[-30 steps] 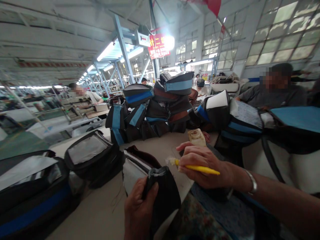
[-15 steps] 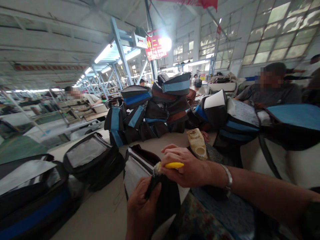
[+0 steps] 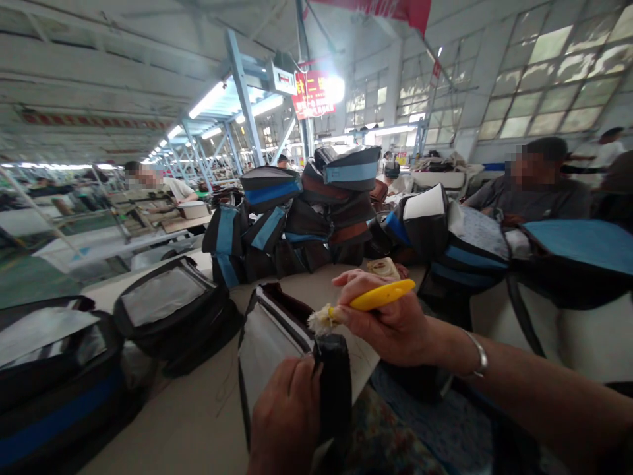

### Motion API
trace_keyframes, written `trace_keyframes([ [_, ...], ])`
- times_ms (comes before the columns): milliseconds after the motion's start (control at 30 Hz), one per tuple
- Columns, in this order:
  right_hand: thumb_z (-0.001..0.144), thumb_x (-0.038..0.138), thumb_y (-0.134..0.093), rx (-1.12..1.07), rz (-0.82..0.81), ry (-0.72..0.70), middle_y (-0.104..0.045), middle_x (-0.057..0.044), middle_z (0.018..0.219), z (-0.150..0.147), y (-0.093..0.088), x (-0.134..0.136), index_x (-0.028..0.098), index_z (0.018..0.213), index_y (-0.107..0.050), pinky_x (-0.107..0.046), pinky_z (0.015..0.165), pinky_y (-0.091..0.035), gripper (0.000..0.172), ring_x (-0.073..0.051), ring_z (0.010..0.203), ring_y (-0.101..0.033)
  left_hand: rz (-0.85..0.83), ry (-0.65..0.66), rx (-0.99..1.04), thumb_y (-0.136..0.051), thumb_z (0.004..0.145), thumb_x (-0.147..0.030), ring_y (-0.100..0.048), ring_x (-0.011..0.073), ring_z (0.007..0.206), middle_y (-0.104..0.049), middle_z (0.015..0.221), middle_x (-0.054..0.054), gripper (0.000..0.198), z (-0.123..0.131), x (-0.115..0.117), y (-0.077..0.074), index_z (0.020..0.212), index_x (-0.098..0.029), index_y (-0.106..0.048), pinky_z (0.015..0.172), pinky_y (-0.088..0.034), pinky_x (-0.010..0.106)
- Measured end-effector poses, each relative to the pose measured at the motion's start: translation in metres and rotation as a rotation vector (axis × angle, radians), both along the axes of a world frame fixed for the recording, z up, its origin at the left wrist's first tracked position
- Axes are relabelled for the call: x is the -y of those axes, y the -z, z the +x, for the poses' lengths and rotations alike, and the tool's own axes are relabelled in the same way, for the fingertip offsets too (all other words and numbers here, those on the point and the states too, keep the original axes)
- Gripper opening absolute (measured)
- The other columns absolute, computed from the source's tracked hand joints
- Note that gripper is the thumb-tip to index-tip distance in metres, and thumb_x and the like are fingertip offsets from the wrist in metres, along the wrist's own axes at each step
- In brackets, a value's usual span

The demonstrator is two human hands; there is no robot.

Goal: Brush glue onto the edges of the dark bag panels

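The right hand (image 3: 380, 323) has its grip closed around a brush (image 3: 383, 295), fingers and thumb pinching it close to the bristles, with the yellow handle pointing up to the right. The bristles (image 3: 321, 321) are pale and splayed, and sit just above the open top of the bag (image 3: 270, 346); whether they touch the rim cannot be told. The left hand (image 3: 287, 399) grips the bag at its near end, fingers folded over the corner between the grey panel and the black side; the thumb's hold is partly hidden. The bag sits at the near middle of the bench (image 3: 198, 422), close to its right edge. In this report's judgement, a slack left grip could let the corner swing and put the bristles on the grey panel, marking it if they are loaded; their load cannot be confirmed. Splayed bristles could also stray past a narrow edge. Loose threads (image 3: 225, 392) lie left of the bag and might catch on it. Beyond the right hand is a pale container (image 3: 383, 267), partly hidden, which a backward sweep might knock. Left are two more bags (image 3: 165, 293); far centre, a stacked pile (image 3: 297, 227) could topple if bumped; far right sits a co-worker (image 3: 544, 188).
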State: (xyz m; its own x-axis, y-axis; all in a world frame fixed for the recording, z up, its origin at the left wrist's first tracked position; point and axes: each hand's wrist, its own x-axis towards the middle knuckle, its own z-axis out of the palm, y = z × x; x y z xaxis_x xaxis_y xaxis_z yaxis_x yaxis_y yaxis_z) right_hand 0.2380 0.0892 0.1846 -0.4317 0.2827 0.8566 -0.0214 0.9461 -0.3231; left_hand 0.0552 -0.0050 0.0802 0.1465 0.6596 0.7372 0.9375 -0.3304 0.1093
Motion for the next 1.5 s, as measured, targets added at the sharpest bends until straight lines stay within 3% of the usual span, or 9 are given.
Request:
trace_keyframes([
  [233, 0.092, 0.020, -0.052, 0.440, 0.099, 0.045, -0.056, 0.000, 0.066, 0.009, -0.005, -0.002, 0.020, 0.076, -0.050, -0.034, 0.073, -0.049, 0.016, -0.016, 0.061, -0.053, 0.151, 0.066, -0.244, -0.038, 0.097, -0.009, -0.048, 0.0176, 0.064, -0.054, 0.072, 0.002, 0.025, 0.018, -0.002, 0.008, 0.083, -0.019, -0.055, 0.062, -0.036, 0.032],
  [367, 0.095, 0.024, -0.053, 0.417, 0.039, 0.076, -0.060, -0.002, 0.072, 0.013, -0.009, -0.004, 0.019, 0.081, -0.052, -0.032, 0.077, -0.046, 0.015, -0.017, 0.069, -0.058, 0.163, 0.101, -0.231, -0.038, 0.096, -0.005, -0.045, 0.0175, 0.064, -0.052, 0.072, 0.001, 0.025, 0.025, -0.001, 0.010, 0.083, -0.018, -0.055, 0.061, -0.035, 0.033],
  [533, 0.090, 0.019, -0.059, 0.808, 0.113, 0.082, -0.059, 0.000, 0.071, 0.004, -0.009, -0.004, 0.020, 0.074, -0.049, -0.029, 0.068, -0.042, 0.019, -0.015, 0.061, -0.053, 0.130, 0.147, -0.235, -0.037, 0.097, -0.007, -0.045, 0.0177, 0.064, -0.053, 0.074, 0.001, 0.024, 0.028, -0.002, 0.019, 0.087, -0.017, -0.057, 0.060, -0.036, 0.033],
  [800, 0.088, 0.021, -0.063, 0.861, 0.112, 0.062, -0.060, 0.001, 0.070, -0.001, -0.007, -0.008, 0.018, 0.077, -0.053, -0.027, 0.062, -0.039, 0.015, -0.013, 0.060, -0.053, 0.091, 0.175, -0.357, -0.042, 0.095, -0.007, -0.050, 0.0168, 0.062, -0.058, 0.075, 0.002, 0.019, 0.021, -0.001, 0.007, 0.090, -0.017, -0.057, 0.059, -0.038, 0.033],
  [900, 0.088, 0.023, -0.065, 0.667, 0.022, 0.165, -0.057, 0.001, 0.065, 0.005, -0.016, -0.014, 0.018, 0.073, -0.056, -0.027, 0.058, -0.037, 0.018, -0.013, 0.057, -0.051, 0.134, 0.144, -0.365, -0.038, 0.097, -0.010, -0.052, 0.0161, 0.063, -0.059, 0.073, 0.002, 0.021, 0.007, -0.003, -0.004, 0.092, -0.016, -0.058, 0.062, -0.041, 0.031],
  [1067, 0.095, 0.031, -0.062, -0.014, -0.281, 0.150, -0.063, -0.001, 0.079, 0.025, -0.023, -0.012, 0.018, 0.084, -0.065, -0.025, 0.062, -0.045, 0.017, -0.013, 0.068, -0.057, 0.257, -0.003, -0.306, -0.058, 0.092, -0.013, -0.062, 0.0164, 0.077, -0.067, 0.085, 0.003, 0.007, -0.041, -0.012, -0.007, 0.097, -0.018, -0.060, 0.077, -0.046, 0.029],
  [1267, 0.093, 0.032, -0.069, -0.290, -0.649, 0.029, -0.060, 0.000, 0.082, 0.028, 0.019, -0.001, 0.021, 0.085, -0.067, -0.022, 0.056, -0.042, 0.014, -0.012, 0.069, -0.054, 0.163, -0.341, 0.171, -0.055, 0.095, -0.041, -0.064, 0.0151, 0.070, -0.064, 0.081, 0.002, 0.024, -0.080, -0.018, 0.034, 0.085, -0.019, -0.057, 0.061, -0.048, 0.024],
  [1433, 0.088, 0.033, -0.075, -0.458, -0.890, -0.050, -0.056, 0.003, 0.073, 0.018, 0.052, 0.005, 0.022, 0.092, -0.069, -0.019, 0.052, -0.038, 0.013, -0.008, 0.059, -0.046, -0.035, -0.663, 0.466, -0.059, 0.089, -0.053, -0.059, 0.0178, 0.062, -0.060, 0.074, 0.001, 0.032, -0.068, 0.025, 0.064, 0.083, -0.021, -0.056, 0.056, -0.046, 0.029],
  [1500, 0.086, 0.033, -0.077, -0.510, -0.994, -0.102, -0.055, 0.003, 0.071, 0.011, 0.060, 0.009, 0.021, 0.088, -0.068, -0.018, 0.053, -0.038, 0.016, -0.008, 0.057, -0.044, -0.085, -0.627, 0.618, -0.048, 0.093, -0.054, -0.062, 0.0192, 0.071, -0.062, 0.082, 0.003, 0.035, -0.056, 0.041, 0.075, 0.093, -0.021, -0.058, 0.064, -0.051, 0.031],
])
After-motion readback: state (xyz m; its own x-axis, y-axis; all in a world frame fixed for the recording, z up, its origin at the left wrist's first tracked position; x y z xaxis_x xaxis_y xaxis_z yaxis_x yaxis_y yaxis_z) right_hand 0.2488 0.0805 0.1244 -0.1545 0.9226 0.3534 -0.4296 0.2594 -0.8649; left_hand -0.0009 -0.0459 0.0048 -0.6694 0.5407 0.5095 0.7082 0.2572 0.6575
